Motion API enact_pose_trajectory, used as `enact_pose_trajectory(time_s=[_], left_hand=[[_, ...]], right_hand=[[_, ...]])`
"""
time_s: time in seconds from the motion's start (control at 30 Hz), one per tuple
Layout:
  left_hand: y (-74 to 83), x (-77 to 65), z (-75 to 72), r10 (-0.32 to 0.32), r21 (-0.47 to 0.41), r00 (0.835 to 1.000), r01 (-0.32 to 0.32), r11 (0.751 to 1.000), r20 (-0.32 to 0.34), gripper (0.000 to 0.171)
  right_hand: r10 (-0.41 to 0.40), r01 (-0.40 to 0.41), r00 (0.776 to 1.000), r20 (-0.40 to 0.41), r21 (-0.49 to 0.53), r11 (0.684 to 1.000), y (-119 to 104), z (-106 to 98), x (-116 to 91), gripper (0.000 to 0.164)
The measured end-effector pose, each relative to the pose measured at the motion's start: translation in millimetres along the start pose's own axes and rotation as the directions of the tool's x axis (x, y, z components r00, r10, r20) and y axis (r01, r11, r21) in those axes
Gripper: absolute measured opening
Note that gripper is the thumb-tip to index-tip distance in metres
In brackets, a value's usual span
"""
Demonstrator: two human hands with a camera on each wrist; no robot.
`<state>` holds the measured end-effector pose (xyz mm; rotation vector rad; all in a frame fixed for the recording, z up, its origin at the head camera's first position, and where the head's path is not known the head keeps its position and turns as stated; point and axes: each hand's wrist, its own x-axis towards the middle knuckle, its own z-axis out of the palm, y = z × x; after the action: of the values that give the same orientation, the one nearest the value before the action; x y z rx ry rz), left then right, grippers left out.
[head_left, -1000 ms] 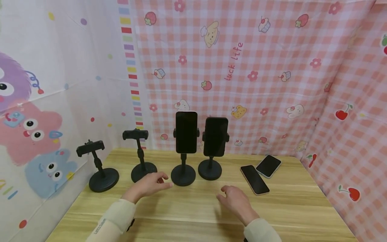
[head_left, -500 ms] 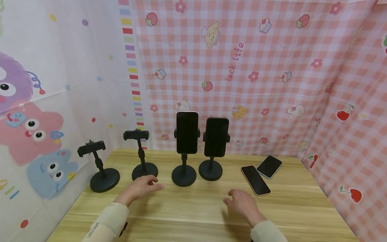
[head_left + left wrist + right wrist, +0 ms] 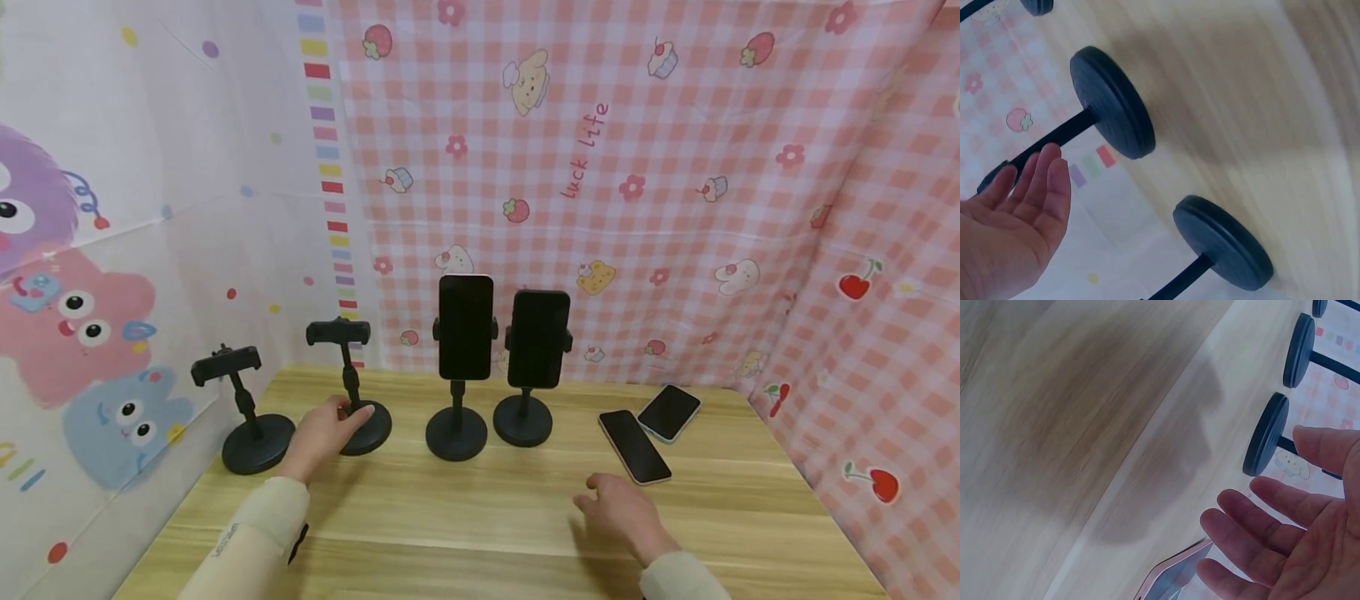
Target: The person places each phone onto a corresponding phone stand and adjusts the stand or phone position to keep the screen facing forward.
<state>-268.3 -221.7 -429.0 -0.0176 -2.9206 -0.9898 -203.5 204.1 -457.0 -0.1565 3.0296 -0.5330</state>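
Observation:
My left hand is at the second black phone stand, in front of its round base and low on its pole. In the left wrist view the fingers are loosely bent beside the pole, not closed round it; whether they touch it I cannot tell. This stand's clamp holds no phone. Above the table, left of a pink-edged phone, hovers my right hand with relaxed, spread fingers and nothing in them.
Another stand without a phone is at the far left. Two stands to the right hold a taller phone and a shorter phone upright. A light-edged phone lies behind the pink-edged one. Patterned cloths border the wooden table.
My left hand has moved left and back, from in front of the bases to the second stand. My right hand has drifted right and slightly nearer. The stands and phones stay put.

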Motion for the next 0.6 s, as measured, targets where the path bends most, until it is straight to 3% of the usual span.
enact_pose_trajectory(time_s=[0.27, 0.6], left_hand=[[2.8, 18.9, -16.0, -0.059, -0.015, 0.997, 0.058, 0.998, -0.042, 0.089], [14.2, 32.0, -24.0, -0.059, -0.098, 0.995, 0.051, 0.994, -0.082, 0.073]], right_hand=[[0.011, -0.011, 1.000, -0.018, -0.006, 1.000, 8.0, -3.1, -2.1, 0.039], [0.023, -0.024, 0.999, -0.032, -0.031, 0.999, 14.7, -6.9, -3.5, 0.038]])
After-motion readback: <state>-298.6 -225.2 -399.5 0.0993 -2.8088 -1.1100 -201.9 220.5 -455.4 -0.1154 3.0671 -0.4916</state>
